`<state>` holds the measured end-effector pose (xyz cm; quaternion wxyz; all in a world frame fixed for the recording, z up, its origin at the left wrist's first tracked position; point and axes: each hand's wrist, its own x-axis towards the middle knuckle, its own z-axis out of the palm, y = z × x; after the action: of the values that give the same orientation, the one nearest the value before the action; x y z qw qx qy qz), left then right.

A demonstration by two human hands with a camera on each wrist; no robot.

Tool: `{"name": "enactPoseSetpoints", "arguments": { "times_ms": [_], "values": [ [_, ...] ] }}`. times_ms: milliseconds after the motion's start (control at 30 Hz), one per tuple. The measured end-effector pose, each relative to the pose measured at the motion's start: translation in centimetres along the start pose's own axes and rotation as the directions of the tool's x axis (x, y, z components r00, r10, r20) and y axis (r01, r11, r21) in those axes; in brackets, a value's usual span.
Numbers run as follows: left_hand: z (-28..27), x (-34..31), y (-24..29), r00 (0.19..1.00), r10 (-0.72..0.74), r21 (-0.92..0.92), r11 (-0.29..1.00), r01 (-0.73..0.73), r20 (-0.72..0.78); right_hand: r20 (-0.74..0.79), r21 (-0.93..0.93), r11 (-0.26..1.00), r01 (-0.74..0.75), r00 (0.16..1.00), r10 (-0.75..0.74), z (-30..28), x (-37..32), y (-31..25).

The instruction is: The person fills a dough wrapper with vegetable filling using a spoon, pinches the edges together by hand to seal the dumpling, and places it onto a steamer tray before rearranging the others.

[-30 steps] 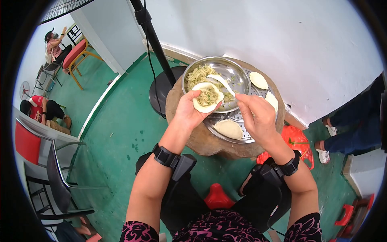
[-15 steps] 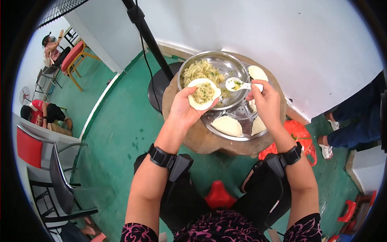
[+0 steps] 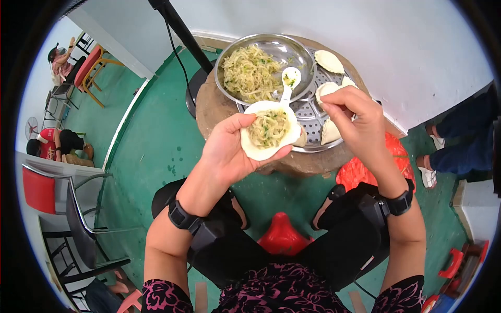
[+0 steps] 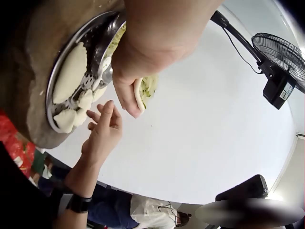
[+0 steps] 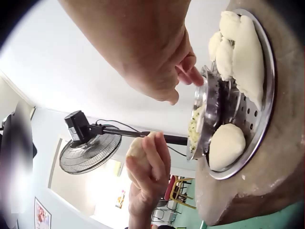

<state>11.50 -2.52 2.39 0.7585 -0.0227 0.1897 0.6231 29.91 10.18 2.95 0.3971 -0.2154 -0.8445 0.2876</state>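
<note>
My left hand (image 3: 224, 142) holds a round dough wrapper (image 3: 254, 149) from below, thumb over its edge. Shredded filling (image 3: 269, 128) with green bits lies in the middle of it. The right hand (image 3: 361, 119) hovers to the right with loosely bent fingers, holding nothing, above the perforated steamer tray (image 3: 312, 128). A white spoon (image 3: 290, 78) rests in the steel bowl (image 3: 300, 48), its handle end partly behind the wrapper. More shredded filling (image 3: 248, 73) is heaped in that bowl. Several folded dumplings (image 3: 329, 61) lie on the tray, some partly hidden by my right hand.
Bowl and tray stand on a wooden stump table (image 3: 209, 112) close to a white wall (image 3: 334, 23). A black stand pole (image 3: 182, 39) rises behind it. A red plastic bag (image 3: 360, 169) lies at right, near another person's legs (image 3: 462, 143). Chairs (image 3: 78, 219) stand at left.
The right hand has let go of the spoon, now in the bowl, and moved right. The left hand with the filled wrapper has come nearer; the head view has shifted.
</note>
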Motion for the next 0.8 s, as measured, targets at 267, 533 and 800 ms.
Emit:
{"name": "enactPoseSetpoints", "arguments": {
  "times_ms": [267,533,800],
  "values": [
    [0.7,-2.2,-2.1,0.995,-0.081,0.122,0.989,0.088,-0.060,0.344,0.362,0.879,-0.310,0.921,0.183,0.2,-4.2,-1.1],
    [0.7,-2.8,-2.8,0.987,-0.155,0.075,0.985,0.158,-0.043,0.407,0.470,0.790,-0.394,0.891,0.203,0.8,-5.8,-1.3],
    [-0.9,-2.7,-2.6,0.981,-0.192,-0.025,0.981,0.192,0.022,0.365,0.517,0.755,-0.403,0.902,0.231,1.5,-6.6,-1.7]
  ]
}}
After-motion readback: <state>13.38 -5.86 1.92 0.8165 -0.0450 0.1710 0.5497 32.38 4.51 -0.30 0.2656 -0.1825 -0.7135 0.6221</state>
